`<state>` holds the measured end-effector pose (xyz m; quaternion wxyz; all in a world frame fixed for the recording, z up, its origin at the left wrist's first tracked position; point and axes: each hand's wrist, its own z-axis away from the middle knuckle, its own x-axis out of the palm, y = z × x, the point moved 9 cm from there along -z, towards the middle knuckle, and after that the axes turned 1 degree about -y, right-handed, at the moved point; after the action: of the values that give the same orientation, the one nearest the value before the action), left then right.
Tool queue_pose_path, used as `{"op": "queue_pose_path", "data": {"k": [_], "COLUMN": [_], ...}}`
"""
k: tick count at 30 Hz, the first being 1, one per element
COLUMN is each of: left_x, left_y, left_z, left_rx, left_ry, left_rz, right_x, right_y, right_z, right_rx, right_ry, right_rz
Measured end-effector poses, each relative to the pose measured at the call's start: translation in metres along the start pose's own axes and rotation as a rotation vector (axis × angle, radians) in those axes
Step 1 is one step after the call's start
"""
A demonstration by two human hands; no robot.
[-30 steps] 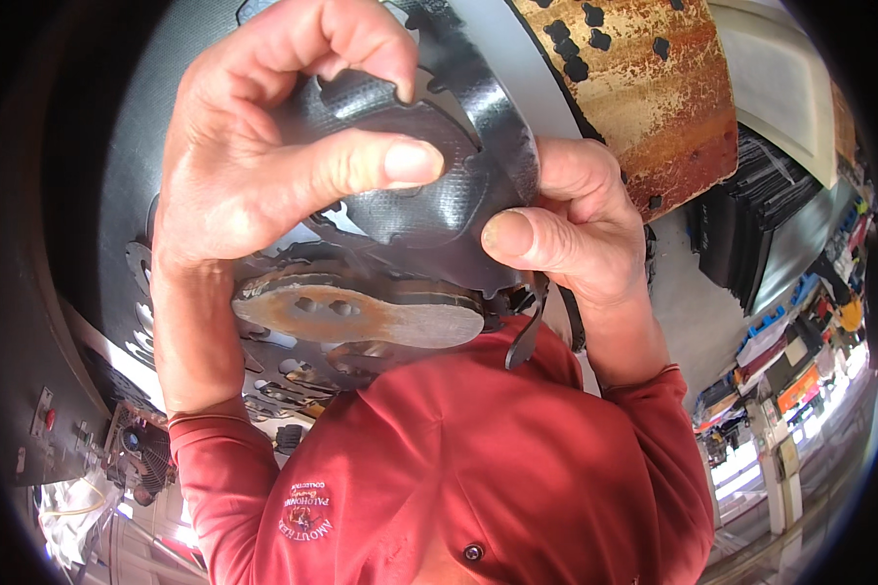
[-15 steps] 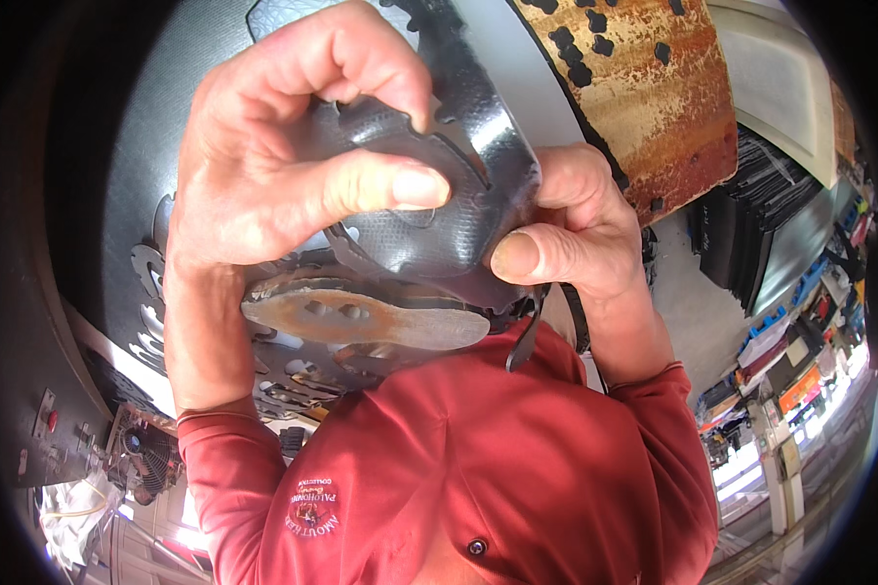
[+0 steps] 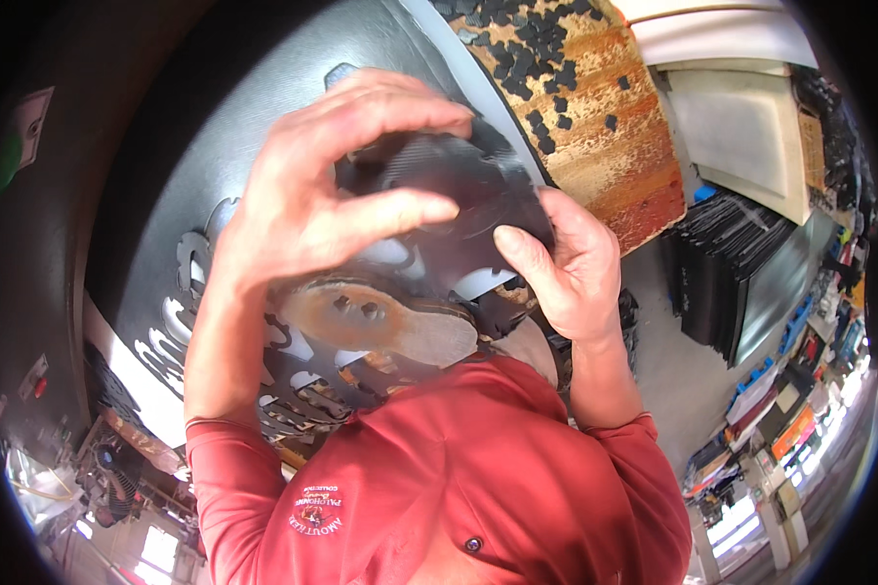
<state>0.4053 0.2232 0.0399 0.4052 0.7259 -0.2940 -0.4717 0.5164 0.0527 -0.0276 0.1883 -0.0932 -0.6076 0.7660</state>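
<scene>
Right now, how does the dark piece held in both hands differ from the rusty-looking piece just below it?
The dark textured piece is black and matte; the rusty plate is orange-brown and blotched. The dark piece is pinched by the left hand and the right hand; the rusty plate lies below, ungripped. Both look flat and thin.

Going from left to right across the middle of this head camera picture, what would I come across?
Dark cut-out sheet → left hand → black textured piece held in both hands → right hand → rusty board → stack of black sheets.
</scene>
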Motion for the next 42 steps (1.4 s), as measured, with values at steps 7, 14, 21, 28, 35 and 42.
{"op": "queue_pose_path", "data": {"k": [7, 14, 21, 28, 35, 42], "left_x": [-0.098, -0.071, -0.078, -0.054, 0.061, 0.095], "left_y": [0.034, -0.018, -0.017, 0.009, 0.055, 0.069], "left_z": [0.124, 0.238, 0.246, 0.232, 0.131, 0.126], "left_rx": [-0.337, -0.535, -0.451, -0.536, -0.356, -0.396], "left_ry": [0.412, 0.528, 0.664, 0.656, 0.397, 0.303], "left_rz": [-0.551, -0.948, -0.836, -0.823, -0.570, -0.646], "right_x": [0.012, 0.141, 0.165, 0.097, 0.021, 0.016], "right_y": [-0.077, -0.042, -0.031, -0.114, -0.144, -0.135], "right_z": [0.043, 0.061, 0.052, 0.046, 0.001, -0.010], "right_rx": [-0.687, -0.678, -0.791, -0.695, -0.544, -0.638], "right_ry": [0.279, -0.393, -0.362, -0.310, 0.063, 0.021], "right_rz": [0.710, 0.878, 1.053, 0.575, 0.526, 0.720]}}
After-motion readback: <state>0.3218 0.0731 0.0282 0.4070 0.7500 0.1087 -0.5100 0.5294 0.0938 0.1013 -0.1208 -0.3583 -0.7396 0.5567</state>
